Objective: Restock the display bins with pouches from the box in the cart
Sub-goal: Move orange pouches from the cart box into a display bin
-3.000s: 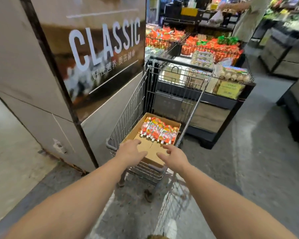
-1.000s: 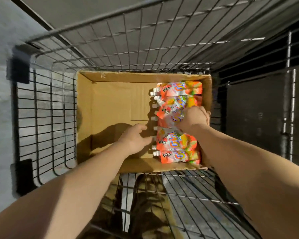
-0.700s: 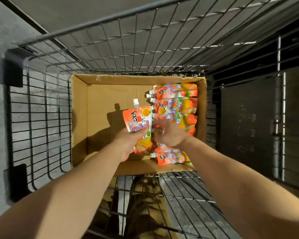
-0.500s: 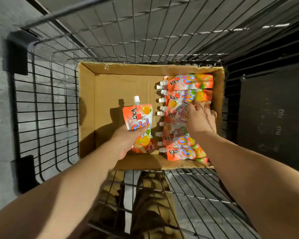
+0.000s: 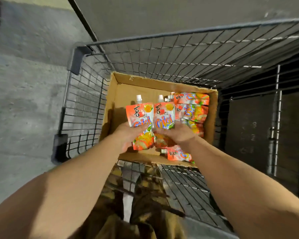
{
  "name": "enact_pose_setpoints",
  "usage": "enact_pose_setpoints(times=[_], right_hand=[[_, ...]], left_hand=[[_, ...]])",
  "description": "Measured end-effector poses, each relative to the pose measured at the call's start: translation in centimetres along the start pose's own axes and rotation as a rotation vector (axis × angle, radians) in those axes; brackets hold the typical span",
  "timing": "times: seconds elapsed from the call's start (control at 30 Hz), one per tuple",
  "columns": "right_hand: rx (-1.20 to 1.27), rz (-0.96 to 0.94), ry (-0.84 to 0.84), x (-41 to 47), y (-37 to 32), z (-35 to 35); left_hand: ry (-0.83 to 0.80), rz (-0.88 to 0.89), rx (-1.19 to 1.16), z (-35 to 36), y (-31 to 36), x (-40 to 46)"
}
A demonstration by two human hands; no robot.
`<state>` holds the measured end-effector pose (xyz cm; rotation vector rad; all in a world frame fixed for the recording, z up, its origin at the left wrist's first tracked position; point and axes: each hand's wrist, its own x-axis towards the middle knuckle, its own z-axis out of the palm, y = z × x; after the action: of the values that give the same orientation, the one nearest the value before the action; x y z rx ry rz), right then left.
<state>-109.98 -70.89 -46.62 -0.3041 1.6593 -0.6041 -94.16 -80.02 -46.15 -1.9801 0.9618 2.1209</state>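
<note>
Pouches, orange with white spouts: two held upright at centre frame, side by side, edges touching. Left hand (image 5: 128,133) grips the left pouch (image 5: 140,118) by its lower half, fingers curled round it. Right hand (image 5: 179,133) grips the right pouch (image 5: 164,118) the same way. Both are raised above the cardboard box (image 5: 114,104), which sits in the wire cart (image 5: 86,104). Box contents: a row of pouches lying flat (image 5: 192,107) along its right side, spouts pointing left; one more (image 5: 179,155) at the near edge, below the right wrist. Left part of the box floor is bare cardboard. Grey concrete floor (image 5: 24,100) fills the left of the frame; a dark panel (image 5: 248,135) stands at right.
</note>
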Motion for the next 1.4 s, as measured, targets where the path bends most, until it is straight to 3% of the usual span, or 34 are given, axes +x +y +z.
enact_pose_setpoints(times=[0.13, 0.3, 0.47, 0.83, 1.07, 1.2, 1.4], right_hand=[[0.185, -0.048, -0.088, -3.0, -4.8, 3.3], [0.105, -0.206, -0.169, -6.9, -12.6, 10.3], [0.016, -0.357, -0.249, -9.9, -19.7, 22.7], [-0.204, -0.546, -0.533, -17.1, -28.9, 60.4], [-0.368, -0.631, -0.662, -17.6, -33.3, 76.0], [-0.402, -0.652, -0.701, -14.8, -36.3, 84.7], [-0.558, -0.677, -0.796, -11.5, -44.5, 98.3]], left_hand=[[0.01, 0.091, -0.083, -4.9, 2.3, -4.7], [-0.021, 0.229, -0.196, -13.9, 4.8, -10.9], [0.021, 0.42, -0.302, -26.6, 4.4, -16.9], [0.44, 0.544, -0.497, -61.6, -4.7, -29.3], [0.592, 0.622, -0.649, -74.9, -8.7, -30.1], [0.774, 0.648, -0.747, -82.1, -8.7, -28.7], [0.902, 0.621, -0.871, -95.4, -6.0, -27.5]])
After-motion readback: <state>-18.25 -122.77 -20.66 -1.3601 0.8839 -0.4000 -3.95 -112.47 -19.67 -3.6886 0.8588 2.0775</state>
